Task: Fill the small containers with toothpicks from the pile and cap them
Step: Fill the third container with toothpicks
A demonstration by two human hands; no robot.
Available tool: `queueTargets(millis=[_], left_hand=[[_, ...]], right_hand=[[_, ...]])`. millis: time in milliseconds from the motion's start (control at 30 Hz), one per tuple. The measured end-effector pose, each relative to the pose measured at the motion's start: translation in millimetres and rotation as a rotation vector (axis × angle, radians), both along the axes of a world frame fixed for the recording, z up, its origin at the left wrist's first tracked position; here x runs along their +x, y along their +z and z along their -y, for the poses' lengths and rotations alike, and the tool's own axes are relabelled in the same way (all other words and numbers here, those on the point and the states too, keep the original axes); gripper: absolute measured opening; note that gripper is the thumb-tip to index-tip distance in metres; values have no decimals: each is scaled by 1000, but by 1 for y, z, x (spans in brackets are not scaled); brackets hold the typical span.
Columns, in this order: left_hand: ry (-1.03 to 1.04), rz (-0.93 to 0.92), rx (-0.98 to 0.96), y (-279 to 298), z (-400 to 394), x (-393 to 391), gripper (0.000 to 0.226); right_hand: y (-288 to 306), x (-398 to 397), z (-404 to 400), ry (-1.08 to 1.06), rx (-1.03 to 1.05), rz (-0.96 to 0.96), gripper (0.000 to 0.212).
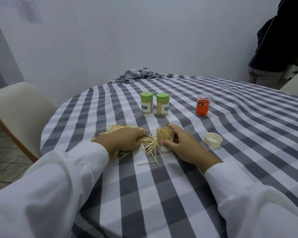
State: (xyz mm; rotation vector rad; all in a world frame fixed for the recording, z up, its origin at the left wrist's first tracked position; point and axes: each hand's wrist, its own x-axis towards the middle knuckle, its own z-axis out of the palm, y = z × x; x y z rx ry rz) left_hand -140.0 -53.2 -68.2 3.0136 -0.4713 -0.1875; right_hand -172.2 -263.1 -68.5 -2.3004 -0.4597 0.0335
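Two green-capped containers (pixel 154 105) stand filled toward the far edge of the table (pixel 230 134). Nearer the near edge, the right hand (pixel 181 143) wraps an open container (pixel 164 140) bristling with toothpicks, seemingly nearly full. The left hand (pixel 126 139) curls around sticks from the pile (pixel 115 130). The white cap (pixel 213 140) lies to its right, not yet fitted.

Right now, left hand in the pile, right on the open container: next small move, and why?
Probably lift the left hand with its pinch of toothpicks from the pile and drop them into the open container. The right hand holds it upright with a steady grip, its white cap lies off to the right, and the two green-capped containers behind look finished.
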Motion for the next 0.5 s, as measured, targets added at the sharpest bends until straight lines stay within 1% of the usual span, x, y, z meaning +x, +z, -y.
queueTargets(millis=[67, 133, 267, 333, 400, 500], left_hand=[[-41, 74, 41, -3, 1, 2, 41], [-62, 151, 82, -5, 2, 3, 38], [-68, 224, 151, -12, 7, 2, 45], [-43, 253, 111, -15, 9, 0, 43], [9, 277, 28, -18, 9, -1, 39], [69, 316, -101, -21, 10, -3, 26]], right_hand=[[1, -1, 0, 8, 10, -2, 68], [2, -1, 0, 10, 8, -5, 69], [3, -3, -1, 11, -2, -6, 69], [4, -3, -1, 7, -6, -10, 69], [4, -3, -1, 7, -9, -12, 70], [5, -4, -2, 7, -7, -16, 69]])
